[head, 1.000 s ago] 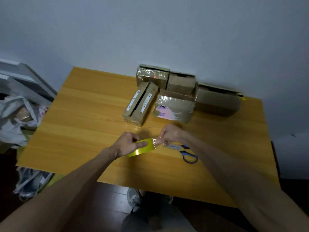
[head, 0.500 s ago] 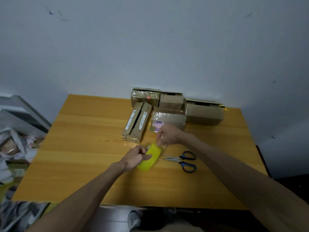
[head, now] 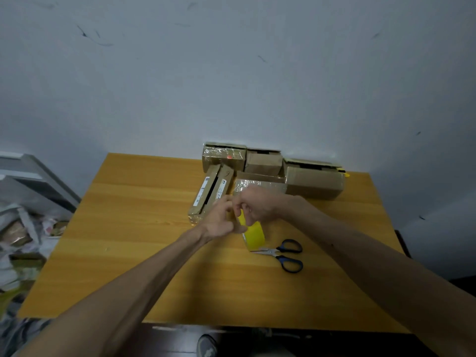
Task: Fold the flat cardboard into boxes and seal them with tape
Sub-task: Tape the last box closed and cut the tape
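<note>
Tape is the live item. The yellow roll of packing tape [head: 253, 234] is between your two hands, near the middle of the wooden surface [head: 128, 228]. Can't tell if it rests on the surface or hangs just above it. The blue-handled scissors [head: 286, 253] lie just beside its lower edge.

Handling, my read:
- Light, rigid ring. The glossy outer face is likely slick.
- The free end is thin film. Let it go slack and it will fold and stick to itself or to your skin.
- Take hold across the side walls or through the core, not on the face you're peeling.
- Lift the end from one corner, then pull straight and keep tension.

Hands:
- Your left hand [head: 221, 217] grips the roll from its left side, thumb across the yellow face.
- Your right hand [head: 255, 204] is curled over the top of the roll, fingertips pinched there. Probably picking at the tape end, but the end itself is too small to see.

Looks: bright yellow wide band, up on edge, slightly tilted. Your hands mostly hide the core.

A cluster of brown cardboard boxes [head: 314, 181] sits at the rear of the surface against the wall, some shiny with clear tape. A long narrow brown box with white labels [head: 211, 194] is nearest your left hand. I'd expect them to be light and stiff, with corners that crush. Hold them by opposite side panels.
</note>
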